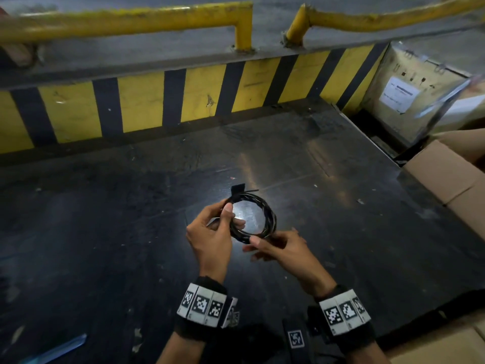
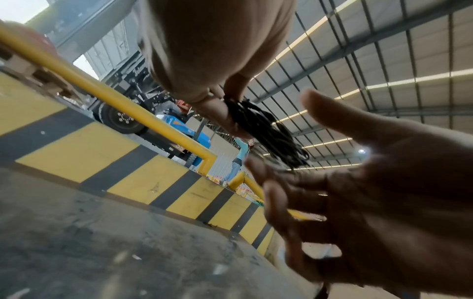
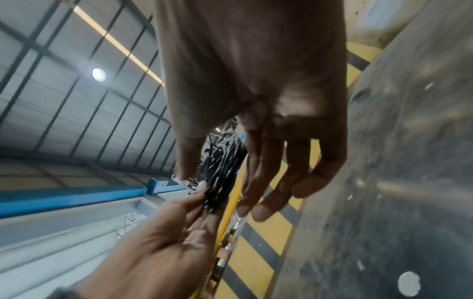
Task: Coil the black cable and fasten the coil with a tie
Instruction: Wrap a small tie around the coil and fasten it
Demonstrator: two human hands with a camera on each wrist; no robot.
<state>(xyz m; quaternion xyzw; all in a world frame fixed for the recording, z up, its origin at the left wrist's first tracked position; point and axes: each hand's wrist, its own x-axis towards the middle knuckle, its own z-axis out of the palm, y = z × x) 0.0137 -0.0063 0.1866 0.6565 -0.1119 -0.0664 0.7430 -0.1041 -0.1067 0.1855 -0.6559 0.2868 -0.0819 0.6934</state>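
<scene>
Over the dark surface [image 1: 105, 232] our left hand [image 1: 210, 240] pinches the black cable coil [image 1: 271, 216]; our right hand [image 1: 286, 252], fingers relaxed, touches it.

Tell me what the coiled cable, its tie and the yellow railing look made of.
The black cable: thin, glossy plastic or rubber jacket, judging by the light glints on its loops. The tie: flat matte black strap, probably fabric hook-and-loop; too small to confirm. The yellow railing: likely painted metal tube, paint scuffed and worn.
</scene>
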